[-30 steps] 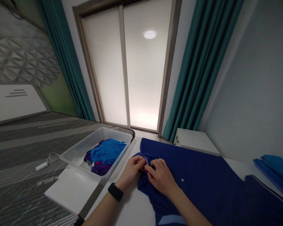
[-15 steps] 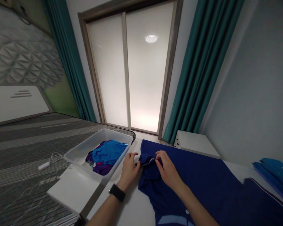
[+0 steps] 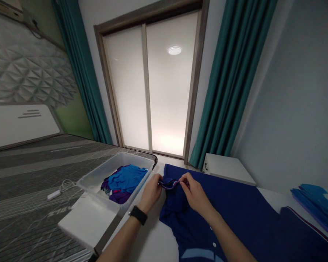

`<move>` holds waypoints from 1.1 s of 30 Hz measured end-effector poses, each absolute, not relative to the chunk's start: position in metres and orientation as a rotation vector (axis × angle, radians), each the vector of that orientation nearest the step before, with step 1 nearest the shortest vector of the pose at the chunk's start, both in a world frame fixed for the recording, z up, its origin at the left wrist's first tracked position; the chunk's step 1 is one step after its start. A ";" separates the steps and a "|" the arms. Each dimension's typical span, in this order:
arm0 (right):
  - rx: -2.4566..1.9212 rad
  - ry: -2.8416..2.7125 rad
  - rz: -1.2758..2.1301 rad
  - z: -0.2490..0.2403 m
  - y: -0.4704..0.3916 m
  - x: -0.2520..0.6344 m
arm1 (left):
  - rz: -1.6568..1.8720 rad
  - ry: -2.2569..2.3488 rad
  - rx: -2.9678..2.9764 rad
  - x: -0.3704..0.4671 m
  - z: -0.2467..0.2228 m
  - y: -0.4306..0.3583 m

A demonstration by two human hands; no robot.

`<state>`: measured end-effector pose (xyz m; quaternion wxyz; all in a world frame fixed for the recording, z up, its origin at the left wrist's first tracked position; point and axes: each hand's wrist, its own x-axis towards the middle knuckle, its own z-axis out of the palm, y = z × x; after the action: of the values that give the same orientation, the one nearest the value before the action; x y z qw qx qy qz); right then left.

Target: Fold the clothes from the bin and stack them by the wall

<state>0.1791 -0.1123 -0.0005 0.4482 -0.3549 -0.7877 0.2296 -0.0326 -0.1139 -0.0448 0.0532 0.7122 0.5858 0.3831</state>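
A navy blue shirt (image 3: 224, 196) with white buttons and a striped trim lies spread over the white surface. My left hand (image 3: 152, 190) pinches one end of the striped edge near the shirt's left side; a black watch is on that wrist. At the other end of the same edge, the fingers of my right hand (image 3: 192, 189) are closed on the cloth. Between the two hands the edge sags in a small curve, slightly raised from the rest of the garment.
Left of my hands, a clear plastic bin (image 3: 91, 176) holds crumpled blue and purple clothes (image 3: 128, 178). Folded blue clothes (image 3: 314, 203) lie at the far right. A white cabinet (image 3: 229, 167) stands behind the shirt. A white plug (image 3: 54, 194) with a cord rests on the mattress (image 3: 22, 171).
My left hand has closed on the striped edge, where its fingers were apart before. The edge now hangs more open between both hands. The view has shifted slightly.
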 end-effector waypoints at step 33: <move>-1.693 -2.415 0.088 -0.077 -0.101 0.255 | 0.199 1.664 2.717 0.021 -0.016 -0.102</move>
<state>0.2551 -0.1015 -0.0768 0.0950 -0.5712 -0.8148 0.0297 0.0210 -0.1023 -0.0158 -0.0253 0.8509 0.5210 0.0622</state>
